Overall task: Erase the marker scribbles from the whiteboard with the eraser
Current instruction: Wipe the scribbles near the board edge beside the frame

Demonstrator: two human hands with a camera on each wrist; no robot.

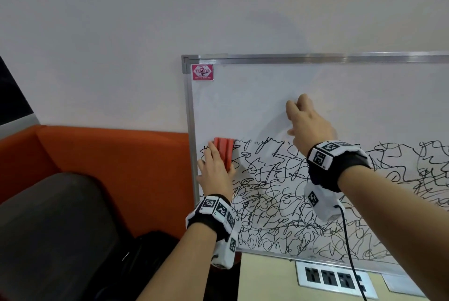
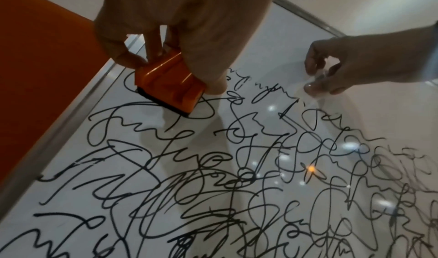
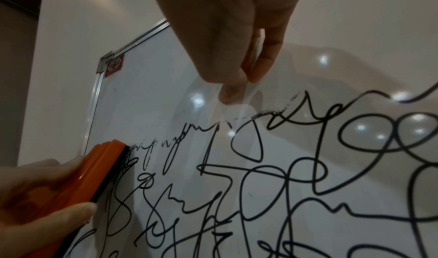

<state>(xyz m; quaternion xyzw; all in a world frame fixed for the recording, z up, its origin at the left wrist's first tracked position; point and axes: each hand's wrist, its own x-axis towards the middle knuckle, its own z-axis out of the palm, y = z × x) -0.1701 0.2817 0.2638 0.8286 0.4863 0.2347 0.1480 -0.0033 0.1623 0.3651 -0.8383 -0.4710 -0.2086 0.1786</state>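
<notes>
The whiteboard [image 1: 255, 96] leans against the wall. Its upper band is wiped clean, and black scribbles [image 1: 279, 203] fill the lower part. My left hand [image 1: 213, 167] grips the orange eraser [image 1: 224, 152] and holds its dark felt flat on the board, close to the left frame at the top edge of the scribbles. The left wrist view shows the eraser [image 2: 168, 86] pinched between thumb and fingers. My right hand [image 1: 306, 121] holds nothing. Its bent fingers [image 3: 232, 86] touch the board in the clean area just above the scribbles.
An orange sofa back [image 1: 116, 155] and a dark grey cushion [image 1: 48, 228] lie left of the board. Below it is a pale table [image 1: 267, 281] with a socket strip [image 1: 332, 279]. A black cable [image 1: 349, 252] hangs from my right wrist. A red sticker [image 1: 202, 72] marks the board's corner.
</notes>
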